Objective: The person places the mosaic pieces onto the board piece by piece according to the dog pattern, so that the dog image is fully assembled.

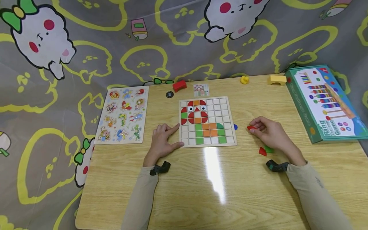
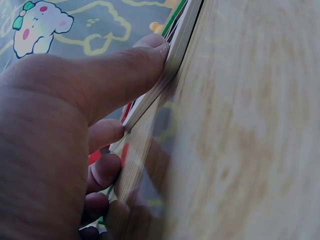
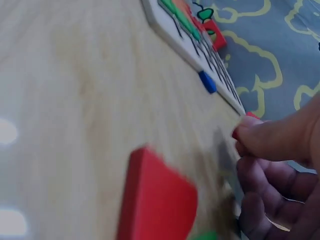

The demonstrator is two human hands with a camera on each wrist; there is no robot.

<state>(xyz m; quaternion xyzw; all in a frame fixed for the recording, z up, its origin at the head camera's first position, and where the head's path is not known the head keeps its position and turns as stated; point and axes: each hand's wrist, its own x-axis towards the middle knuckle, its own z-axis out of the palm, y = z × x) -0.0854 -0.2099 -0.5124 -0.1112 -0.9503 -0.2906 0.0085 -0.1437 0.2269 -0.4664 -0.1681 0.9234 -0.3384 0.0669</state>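
Observation:
My left hand [image 1: 164, 140] rests at the lower left corner of a wooden grid board [image 1: 234, 137], thumb at the front edge and index finger at the left edge. Coloured tiles fill part of the grid, with two white eye tiles among red and orange ones and green ones lower down. Right of the board, my right hand [image 1: 270, 132] pinches a small red tile [image 1: 251, 127] between thumb and fingers; its full shape is partly hidden. Below that hand lie a red quarter-circle tile [image 1: 262, 151] and a green tile [image 1: 269, 149]. A blue piece [image 3: 207, 82] sits by the board's right edge.
An insect picture puzzle [image 1: 145, 115] lies at the left. Behind the board are a picture card [image 1: 201, 90], a black disc [image 1: 169, 94] and a red block [image 1: 179, 86]. A yellow duck [image 1: 244, 80], a yellow arch block [image 1: 277, 80] and a large game box [image 1: 330, 105] stand right.

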